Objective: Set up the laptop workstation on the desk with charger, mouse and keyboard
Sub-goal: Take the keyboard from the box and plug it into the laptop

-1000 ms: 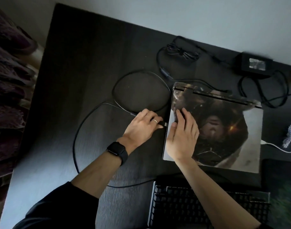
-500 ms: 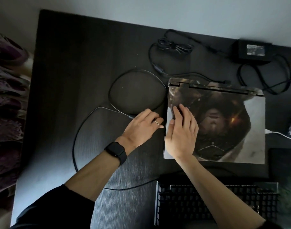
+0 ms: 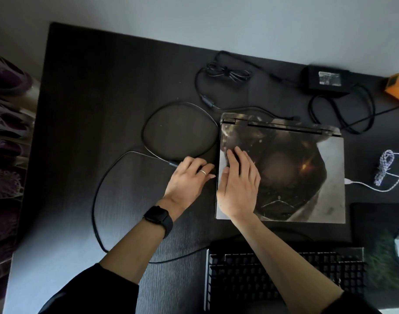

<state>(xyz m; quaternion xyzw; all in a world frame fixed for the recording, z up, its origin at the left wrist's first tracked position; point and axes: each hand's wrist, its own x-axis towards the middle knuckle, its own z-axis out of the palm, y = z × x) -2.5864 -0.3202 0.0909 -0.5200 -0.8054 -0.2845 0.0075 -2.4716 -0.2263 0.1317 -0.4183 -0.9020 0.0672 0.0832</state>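
The left hand is pinching a black cable plug against the left edge of the closed laptop at frame centre. The right hand is lying flat, unclenched, on the lid. Bare desk is stretching wide across the upper left.

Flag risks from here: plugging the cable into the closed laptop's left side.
1. The left hand hides the plug at the laptop edge, so misalignment could go unseen.
2. The cable loops wide toward the keyboard; a forearm may snag it.
3. The right hand only rests flat on the lid, so the laptop might slide.
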